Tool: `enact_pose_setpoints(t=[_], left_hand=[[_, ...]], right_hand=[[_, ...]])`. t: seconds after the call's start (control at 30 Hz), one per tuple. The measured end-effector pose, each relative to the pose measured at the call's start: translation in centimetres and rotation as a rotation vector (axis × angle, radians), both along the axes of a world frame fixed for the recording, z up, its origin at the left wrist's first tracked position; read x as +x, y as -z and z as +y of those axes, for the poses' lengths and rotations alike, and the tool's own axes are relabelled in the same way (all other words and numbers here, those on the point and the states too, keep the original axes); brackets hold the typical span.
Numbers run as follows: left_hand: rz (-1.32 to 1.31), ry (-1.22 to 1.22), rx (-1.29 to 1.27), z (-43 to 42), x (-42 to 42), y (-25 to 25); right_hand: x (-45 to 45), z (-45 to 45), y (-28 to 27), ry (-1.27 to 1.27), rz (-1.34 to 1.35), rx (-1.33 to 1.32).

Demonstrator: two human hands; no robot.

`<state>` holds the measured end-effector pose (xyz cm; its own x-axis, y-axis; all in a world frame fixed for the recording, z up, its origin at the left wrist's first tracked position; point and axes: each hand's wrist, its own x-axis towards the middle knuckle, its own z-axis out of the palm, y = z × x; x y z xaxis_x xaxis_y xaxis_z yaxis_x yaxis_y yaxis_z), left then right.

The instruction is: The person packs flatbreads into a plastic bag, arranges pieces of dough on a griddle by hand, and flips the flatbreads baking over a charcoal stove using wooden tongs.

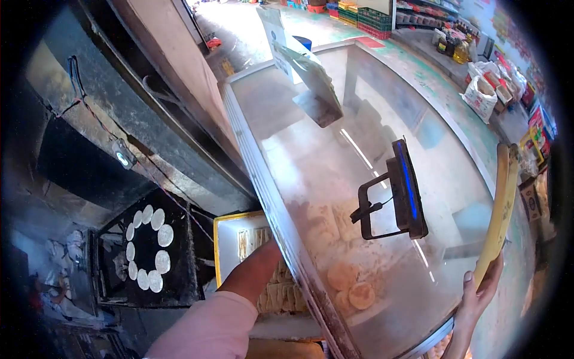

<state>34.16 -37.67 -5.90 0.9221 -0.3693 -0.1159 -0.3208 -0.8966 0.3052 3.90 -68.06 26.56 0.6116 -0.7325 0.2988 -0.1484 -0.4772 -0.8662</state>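
Observation:
A pink-sleeved left arm [242, 284] reaches past the metal frame of a glass display case [257, 155]. My left hand itself is hidden behind that frame, so its fingers do not show. Below the forearm, rows of pale folded dough strips [281, 296] lie in a yellow-rimmed tray [218, 251]. At the right, my right hand [480, 287] is wrapped round a long, curved, pale-yellow strip [501, 209], which stands nearly upright and looks double-layered. Through the hazy glass I see round flatbreads [362, 295] and other browned breads [326, 221].
At left, a black griddle [146, 245] carries a ring of white dough rounds [164, 235]. A wire with a small device [123, 154] hangs above it. On the glass top are a black framed display [406, 188] and a propped card [314, 84]. Shop goods [481, 90] line the far right.

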Motion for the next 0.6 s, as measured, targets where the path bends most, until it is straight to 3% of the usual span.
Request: enact_pose_setpoints(t=[0.07,0.13,0.17,0.23,0.47,0.53,0.57,0.6], left_hand=[[-0.112,-0.020,-0.046,-0.5,-0.2,-0.5],[-0.361,0.340,-0.236,-0.7,-0.7,-2.0],[-0.359,0.338,-0.238,-0.9,-0.6,-3.0],[0.014,0.755,0.293,-1.3,0.0,-4.5],[-0.089,0.832,0.297,-0.8,1.1,1.2],[-0.795,0.872,0.120,-0.5,1.1,2.3],[-0.795,0.874,0.123,0.0,1.4,1.6],[-0.636,0.968,0.133,0.6,1.9,0.9]], right_hand=[[0.1,-0.1,0.0,-0.011,0.005,-0.013],[0.0,-0.3,0.1,-0.017,0.019,-0.041],[-0.1,-0.4,0.1,-0.024,0.035,-0.070],[-0.2,-0.3,0.2,-0.003,0.026,-0.064],[-0.5,-0.8,0.5,0.022,0.039,-0.042],[-0.5,-0.5,0.2,0.034,0.062,-0.035],[-0.3,-0.2,0.0,0.041,0.076,-0.024],[-0.1,0.1,-0.2,0.040,0.075,-0.021]])
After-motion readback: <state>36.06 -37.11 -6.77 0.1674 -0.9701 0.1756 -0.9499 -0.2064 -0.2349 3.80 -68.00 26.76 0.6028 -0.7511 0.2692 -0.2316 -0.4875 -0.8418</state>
